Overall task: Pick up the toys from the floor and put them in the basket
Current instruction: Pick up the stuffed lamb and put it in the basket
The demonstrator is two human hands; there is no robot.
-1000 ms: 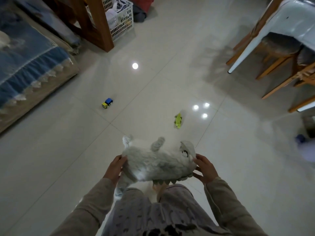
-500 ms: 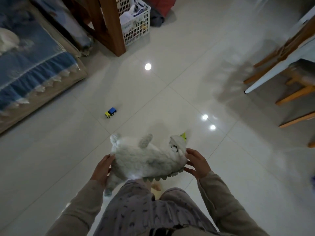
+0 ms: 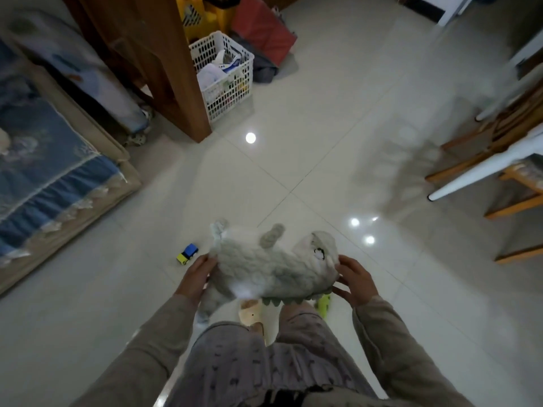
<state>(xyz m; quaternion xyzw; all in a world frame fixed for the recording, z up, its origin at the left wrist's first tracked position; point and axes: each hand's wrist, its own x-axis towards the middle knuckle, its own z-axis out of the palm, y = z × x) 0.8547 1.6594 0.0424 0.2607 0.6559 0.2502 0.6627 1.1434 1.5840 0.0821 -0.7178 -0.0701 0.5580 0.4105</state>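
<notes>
I hold a fluffy grey-white plush animal [image 3: 273, 267] sideways at waist height, belly up, its legs pointing away from me. My left hand [image 3: 197, 274] grips its tail end and my right hand [image 3: 354, 279] grips its head. A small blue and yellow toy truck [image 3: 187, 253] lies on the tiled floor just left of my left hand. A green toy [image 3: 322, 304] lies on the floor beneath the plush, mostly hidden by it. The white plastic basket [image 3: 235, 96], with several items inside, stands far ahead beside a wooden post.
A brown wooden post [image 3: 164, 66] stands left of the basket. A sofa with a blue cover [image 3: 44, 171] runs along the left. Wooden chairs and a white table leg [image 3: 482, 174] crowd the right. A red bag [image 3: 264, 33] and dark cloth lie behind the basket.
I have walked forward with the plush held in both hands. The basket and the toy truck are nearer, and the green toy has passed under the plush beside my feet.
</notes>
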